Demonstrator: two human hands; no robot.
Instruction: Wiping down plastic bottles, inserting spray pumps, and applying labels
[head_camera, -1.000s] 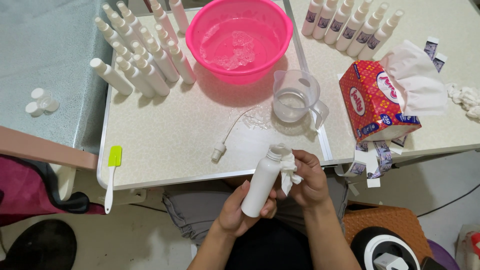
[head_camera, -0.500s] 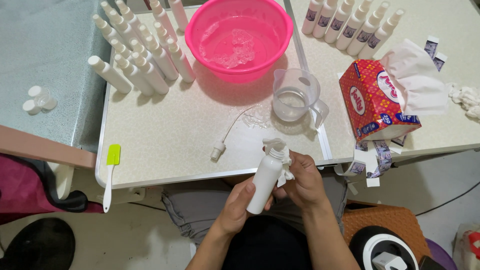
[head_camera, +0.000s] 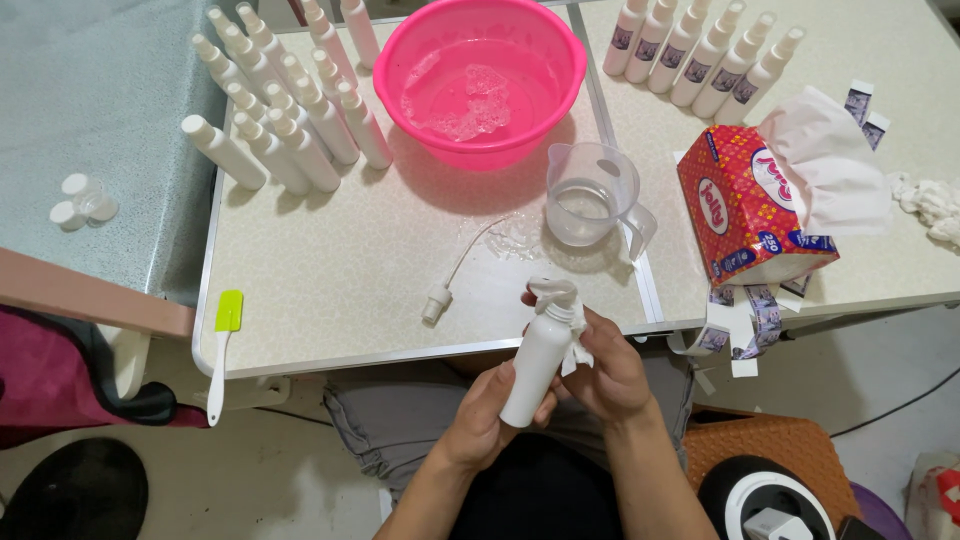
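A person seated at the near edge of a speckled table (head_camera: 350, 270) holds a slim white bottle (head_camera: 535, 355) in both hands, just off the table edge and above the lap. The left hand (head_camera: 490, 420) is wrapped around the bottle's lower end, fingers curled closed on it from below. The right hand (head_camera: 605, 365) sits just beside and slightly above the left, touching the bottle's upper part, its fingers pressed around a crumpled white tissue (head_camera: 560, 300) that covers the neck and top. The bottle's long axis slants up and away from the person, base near the left palm, top leaning toward the right-hand fingertips. Both hands are in contact with it; the right is the one at the neck.

Just beyond the right hand, on the table, stands a clear measuring jug (head_camera: 590, 200) holding a little liquid. Ahead of the left hand lies a pump head with dip tube (head_camera: 445, 290), loose on the surface near a small wet patch. Farther beyond is a pink basin (head_camera: 480, 75) with foamy water. Well to the left of the hands stands a cluster of matching white bottles (head_camera: 280, 110); a second row of bottles (head_camera: 700, 55) stands far ahead on the right. A red tissue box (head_camera: 745, 215) sits to the right of the right hand. A green spatula (head_camera: 225, 345) lies at the table's edge well to the left. Nothing stands between the hands and the jug.
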